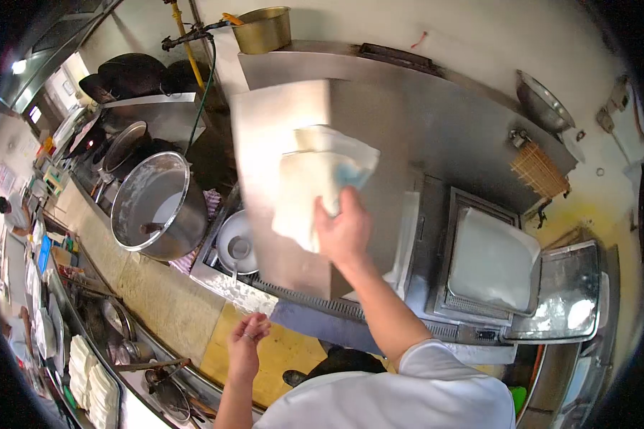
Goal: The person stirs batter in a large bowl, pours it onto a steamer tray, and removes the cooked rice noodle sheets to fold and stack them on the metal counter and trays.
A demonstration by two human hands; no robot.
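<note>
Head view. Right hand [343, 225], centre of frame, grips pale cloth [304, 189] against metal panel [272, 121]; panel blurred. Left hand [249, 343], lower centre, fingers curled, ring on one. Big pot [152, 204] at left, ladle [237, 250] in bowl [225, 236] just right of it. White sheet [494, 261] on rack, right. Brass pot [262, 30], top.

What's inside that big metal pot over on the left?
The big metal pot holds something whitish, with a brown object, possibly a handle, by the near rim. Pale residue marks the inner wall. Whatever lies beneath the whitish contents can't be seen.
</note>
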